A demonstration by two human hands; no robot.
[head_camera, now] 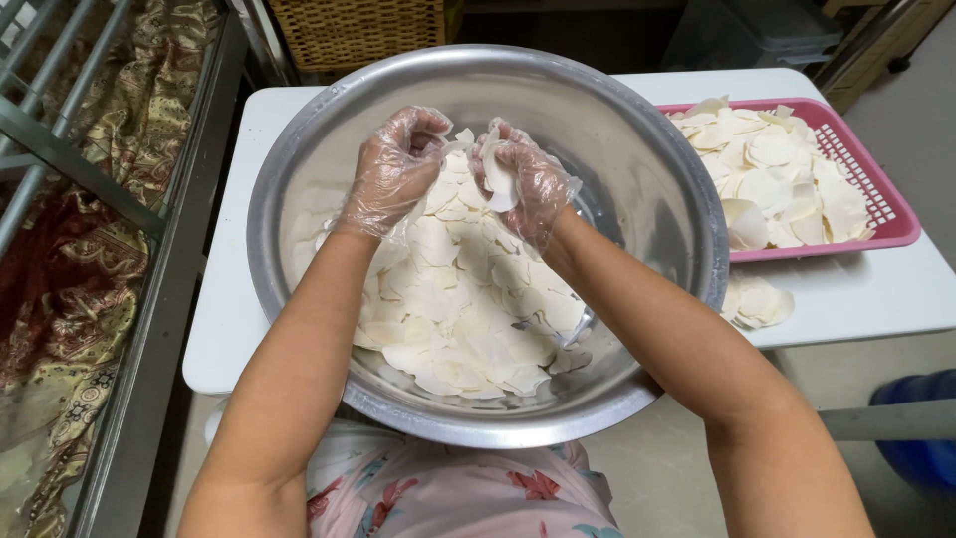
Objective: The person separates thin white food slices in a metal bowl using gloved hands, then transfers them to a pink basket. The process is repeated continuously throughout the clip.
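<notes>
Now, both hands over the far half of a large steel bowl (687, 239), each in a thin clear plastic glove. Left hand (396, 169) curled, fingers bent inward onto the top of the heap of pale thin round slices (458, 309), touching them; whether anything is actually pinched there, cannot tell. Right hand (523, 184) closed on a single slice (498, 184), held upright between thumb and fingers just above the heap. Hands close together, nearly touching at the fingertips. Slices piled across the bottom and near side of the bowl, overlapping, a few lying singly against the steel wall. Bowl resting on a white bench (239, 299), its near rim overhanging the edge toward a floral-print lap. To the right, touching or just beside the bowl's rim, a pink plastic slotted tray (881, 204) heaped with more of the same slices. Just in front of the tray, a small loose stack of slices (759, 302) on the bench itself. Beyond the bowl, a woven wicker basket (349, 30); at far left, a metal rail frame (60, 139) over patterned cloth.
</notes>
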